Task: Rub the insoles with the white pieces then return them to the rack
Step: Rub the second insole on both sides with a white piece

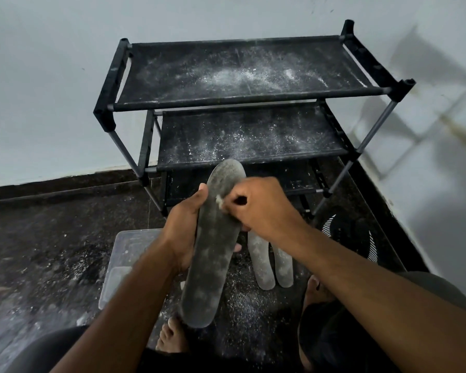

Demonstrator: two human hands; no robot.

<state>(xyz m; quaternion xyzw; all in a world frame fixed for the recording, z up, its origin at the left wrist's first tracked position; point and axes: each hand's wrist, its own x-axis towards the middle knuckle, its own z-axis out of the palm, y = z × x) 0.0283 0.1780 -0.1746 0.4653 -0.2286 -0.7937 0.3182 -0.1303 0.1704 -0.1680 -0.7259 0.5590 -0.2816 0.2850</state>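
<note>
Had the left hand (189, 227) wrapped round the dark insole (210, 246) from its 9 o'clock edge, held up with the toe toward 12 o'clock, probably so the top face sat flat under the rubbing. Pinched a small white piece (219, 201) in the right hand (261, 208) fingertips, pressed onto the insole's 3 o'clock edge near the toe. Left two more dusted insoles (272, 261) on the floor (51, 251) at 4 o'clock, just short of the rack (242, 103) up at 12, likely waiting to go back; plastic tub (124, 254) parked at 9.
</note>
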